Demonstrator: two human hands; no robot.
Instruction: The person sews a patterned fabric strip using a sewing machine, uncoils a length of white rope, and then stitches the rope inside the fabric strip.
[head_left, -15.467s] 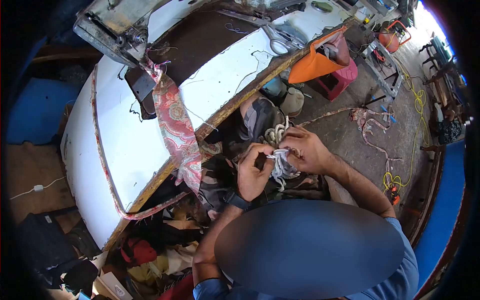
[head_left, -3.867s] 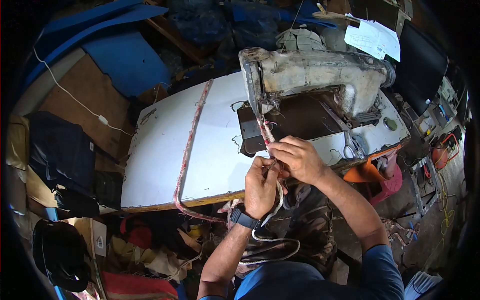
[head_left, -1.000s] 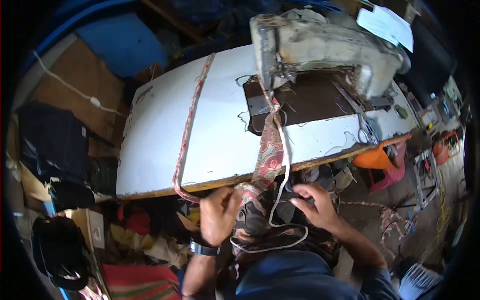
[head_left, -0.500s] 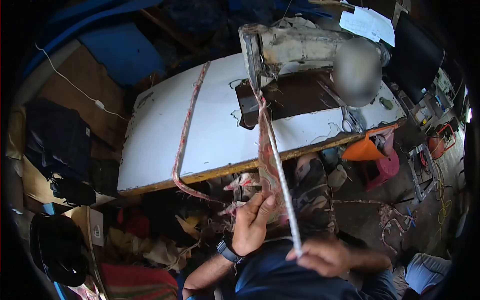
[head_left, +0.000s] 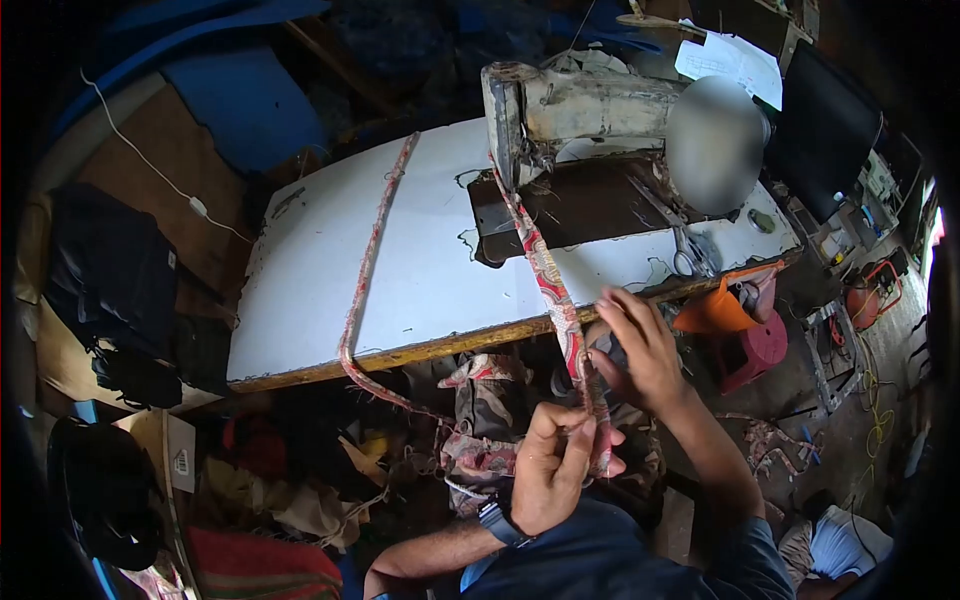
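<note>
A red-and-tan patterned fabric strip (head_left: 548, 275) runs from under the needle end of an old sewing machine (head_left: 600, 108) over the table's front edge to my lap. Near its lower end my left hand (head_left: 555, 465) pinches the strip between thumb and fingers. My right hand (head_left: 645, 355) is beside the strip, fingers stretched and apart, its thumb close to the fabric; whether it touches cannot be made out. A finished-looking covered cord (head_left: 372, 250) lies across the white tabletop (head_left: 310, 280) to the left and hangs over the edge.
Scissors (head_left: 685, 250) lie on the table's right side, under the machine's handwheel end. An orange pouch (head_left: 715, 308) and a pink stool (head_left: 755, 350) are beyond the edge. Dark cloth (head_left: 110, 270) is piled at the left. Papers (head_left: 735, 65) lie behind the machine.
The white cord my right hand held taut is out of that hand and no longer shows along the strip. My right hand has moved up and opened; my left has shifted right and down.
</note>
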